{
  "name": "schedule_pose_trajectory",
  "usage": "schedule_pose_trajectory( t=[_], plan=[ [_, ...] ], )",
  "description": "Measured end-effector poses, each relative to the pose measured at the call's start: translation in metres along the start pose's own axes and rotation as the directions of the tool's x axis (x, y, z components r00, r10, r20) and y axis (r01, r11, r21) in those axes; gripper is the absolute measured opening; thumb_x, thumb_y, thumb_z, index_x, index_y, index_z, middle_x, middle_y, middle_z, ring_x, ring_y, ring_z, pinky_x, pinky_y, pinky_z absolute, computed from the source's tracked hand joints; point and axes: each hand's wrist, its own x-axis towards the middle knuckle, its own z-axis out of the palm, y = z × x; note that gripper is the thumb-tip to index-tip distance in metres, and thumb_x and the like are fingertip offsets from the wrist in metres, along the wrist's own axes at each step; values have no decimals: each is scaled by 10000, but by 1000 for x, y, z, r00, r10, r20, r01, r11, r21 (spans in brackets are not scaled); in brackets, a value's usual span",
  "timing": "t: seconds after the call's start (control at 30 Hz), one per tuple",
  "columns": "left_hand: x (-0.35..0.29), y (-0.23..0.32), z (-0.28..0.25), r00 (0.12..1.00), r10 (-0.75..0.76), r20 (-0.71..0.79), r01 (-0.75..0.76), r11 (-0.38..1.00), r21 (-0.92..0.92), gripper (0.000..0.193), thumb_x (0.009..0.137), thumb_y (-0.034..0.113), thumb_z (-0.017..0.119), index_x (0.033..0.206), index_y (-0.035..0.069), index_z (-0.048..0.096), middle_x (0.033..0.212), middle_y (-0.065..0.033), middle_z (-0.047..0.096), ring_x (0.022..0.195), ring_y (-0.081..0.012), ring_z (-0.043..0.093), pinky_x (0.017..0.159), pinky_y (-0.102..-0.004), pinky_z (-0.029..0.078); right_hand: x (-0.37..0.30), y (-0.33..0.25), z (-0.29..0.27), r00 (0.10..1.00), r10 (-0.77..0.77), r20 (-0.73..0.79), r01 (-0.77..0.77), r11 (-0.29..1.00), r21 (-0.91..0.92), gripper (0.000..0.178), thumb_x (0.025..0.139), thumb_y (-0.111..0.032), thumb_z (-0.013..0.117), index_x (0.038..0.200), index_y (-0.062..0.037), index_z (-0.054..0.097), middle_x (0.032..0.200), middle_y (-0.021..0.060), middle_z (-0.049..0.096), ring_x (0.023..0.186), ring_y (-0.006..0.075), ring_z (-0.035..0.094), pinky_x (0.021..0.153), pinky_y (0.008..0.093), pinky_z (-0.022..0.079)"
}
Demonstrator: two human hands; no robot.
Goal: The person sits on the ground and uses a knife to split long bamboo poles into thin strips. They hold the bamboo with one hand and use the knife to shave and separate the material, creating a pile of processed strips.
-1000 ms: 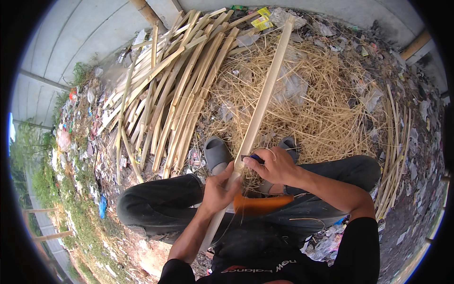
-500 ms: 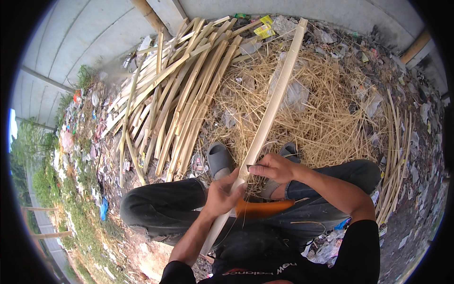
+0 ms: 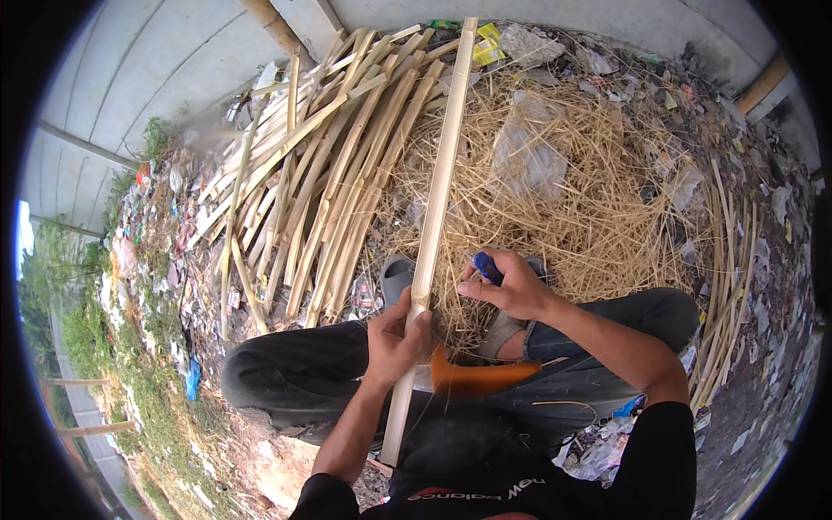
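A long, pale split-bamboo strip (image 3: 440, 165) slants up from my lap, its far end close to the wall. My left hand (image 3: 394, 340) is closed round its lower part, thumb on top. To the right of the strip and apart from it, my right hand (image 3: 516, 290) is closed on a small blue-handled knife (image 3: 488, 268); its blade is hard to make out. Below the hands an orange object (image 3: 485, 374) lies between my legs, partly hidden.
A pile of bamboo strips (image 3: 347, 191) lies ahead on the left. Thin shavings (image 3: 598, 217) cover the ground ahead and right. More thin strips (image 3: 724, 286) lie at far right. Scattered litter surrounds my crossed legs, and a grey wall (image 3: 555, 16) closes off the far side.
The strip's far end has swung left and the strip stands steeper. My right hand has lifted the knife off the strip and turned, so the blue handle shows. My left hand still grips the strip.
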Motion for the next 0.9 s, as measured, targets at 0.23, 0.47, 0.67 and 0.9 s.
schedule_pose_trajectory(
  t=[0.23,0.47,0.67,0.9],
  plan=[
    [-3,0,11,999,27,19,-28,996,82,525,988,69,670,1457,-88,491,877,-22,671,716,-47,595,620,-211,491,-6,6,20,1000,2,-28,-3,999,-51,280,905,-317,801,928,-46,733,623,-61,520,582,39,445,525,261,354],
    [-3,-8,10,964,262,48,-248,813,527,508,916,100,744,1362,-87,591,880,-183,762,769,-164,745,677,-315,566,-11,4,36,985,-28,-172,10,995,-99,268,905,-279,798,895,-20,731,576,-24,534,525,63,449,498,290,377],
    [-4,6,14,972,215,92,-225,751,621,499,915,118,731,1366,-55,604,864,-231,736,746,-254,770,665,-341,571,-11,11,40,950,-238,-202,187,952,-241,191,871,-168,765,852,-11,658,589,79,599,500,184,570,509,338,449],
    [-6,-3,10,992,58,113,-100,903,418,494,945,144,718,1369,-76,593,879,-168,746,799,-96,694,699,-294,548,-15,28,37,834,-552,-14,512,783,-355,235,849,-128,744,946,-47,546,688,87,620,567,280,638,540,365,520]
  ],
)
